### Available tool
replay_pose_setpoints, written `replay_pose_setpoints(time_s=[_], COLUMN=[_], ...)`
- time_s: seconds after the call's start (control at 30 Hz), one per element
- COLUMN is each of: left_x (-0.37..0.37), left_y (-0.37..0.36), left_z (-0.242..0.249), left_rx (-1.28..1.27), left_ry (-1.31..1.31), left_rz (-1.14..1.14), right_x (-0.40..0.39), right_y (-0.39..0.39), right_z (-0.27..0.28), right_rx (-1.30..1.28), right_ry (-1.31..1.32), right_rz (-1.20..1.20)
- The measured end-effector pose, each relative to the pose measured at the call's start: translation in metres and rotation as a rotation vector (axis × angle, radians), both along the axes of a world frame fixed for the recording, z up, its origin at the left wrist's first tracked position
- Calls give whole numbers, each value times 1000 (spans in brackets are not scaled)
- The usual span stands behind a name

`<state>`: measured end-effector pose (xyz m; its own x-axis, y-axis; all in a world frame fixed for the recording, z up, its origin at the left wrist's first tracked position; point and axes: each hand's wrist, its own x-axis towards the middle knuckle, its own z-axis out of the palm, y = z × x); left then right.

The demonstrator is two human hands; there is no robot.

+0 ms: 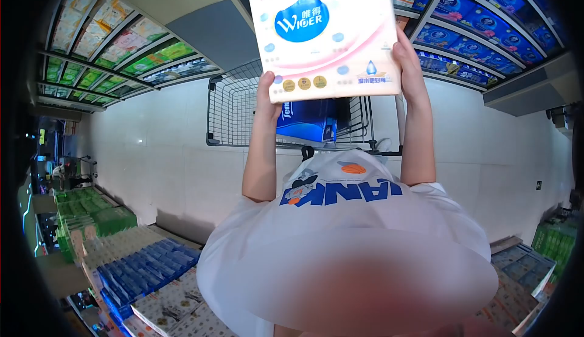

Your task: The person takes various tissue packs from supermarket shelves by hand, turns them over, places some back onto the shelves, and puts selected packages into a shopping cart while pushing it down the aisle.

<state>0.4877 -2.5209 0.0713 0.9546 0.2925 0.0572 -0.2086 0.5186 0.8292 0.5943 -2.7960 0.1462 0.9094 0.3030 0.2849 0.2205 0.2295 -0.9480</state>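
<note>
Between my hands, up in front of me, is a white and pink pack of tissues (325,51) with a blue oval "Wider" logo. My left hand (266,97) grips its lower left corner, thumb on the front face. On the right edge my right hand (410,63) is closed round the side; the fingers behind the pack are hidden. Below the pack stands a black wire shopping cart (230,109), partly covered by it. Inside the cart lies a blue "Tempo" tissue pack (301,124).
Shelves of blue tissue packs (480,20) rise at the upper right, and shelves of green packs (152,60) at the upper left. Stacked blue packs (146,270) and green packs (91,215) stand at lower left. Pale tiled floor (158,130) runs between them.
</note>
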Motion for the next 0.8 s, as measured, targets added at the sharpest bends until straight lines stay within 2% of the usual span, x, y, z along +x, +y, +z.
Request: replay_pose_setpoints(time_s=[0.03,0.07,0.17,0.2,0.27,0.3,0.37,0.43,0.5,0.57,0.6,0.63,0.67,0.73,0.8], left_x=[-8,-17,-52,-62,-77,-81,-86,-95,-100,-92,-89,-82,-80,-80,-79], left_y=[1,6,24,26,32,31,32,27,41,12,9,-6,-17,-25,-29], left_z=[-14,-28,-64,-68,-90,-108,-141,-161,-229,-226,-247,-227,-240,-260,-268], left_rx=[-96,-155,-221,-199,-169,-173,-312,-374,-318,273,677,933,1012,991,1417], left_ry=[75,96,187,280,417,412,350,450,723,765,680,701,626,462,556], left_rz=[84,104,174,224,272,273,396,327,112,36,-68,-198,-239,-491,-521], right_x=[5,6,-6,-9,-11,-14,-25,-34,-41,-48,-49,-51,-52,-51,-51], right_y=[-2,-7,-21,-31,-60,-74,-97,-113,-118,-114,-110,-106,-102,-100,-97], right_z=[-12,-22,-54,-75,-122,-136,-159,-176,-192,-201,-197,-190,-186,-191,-200], right_rx=[-113,-151,-462,-456,-1142,-1144,-1324,-1299,-1180,-948,-948,-986,-1022,-989,-951], right_ry=[-43,43,-76,-72,-336,-342,-332,-289,-173,-105,-122,-33,56,15,-44], right_rz=[21,134,35,24,-61,-62,-119,-147,-119,-91,-104,-124,-145,-182,-271])
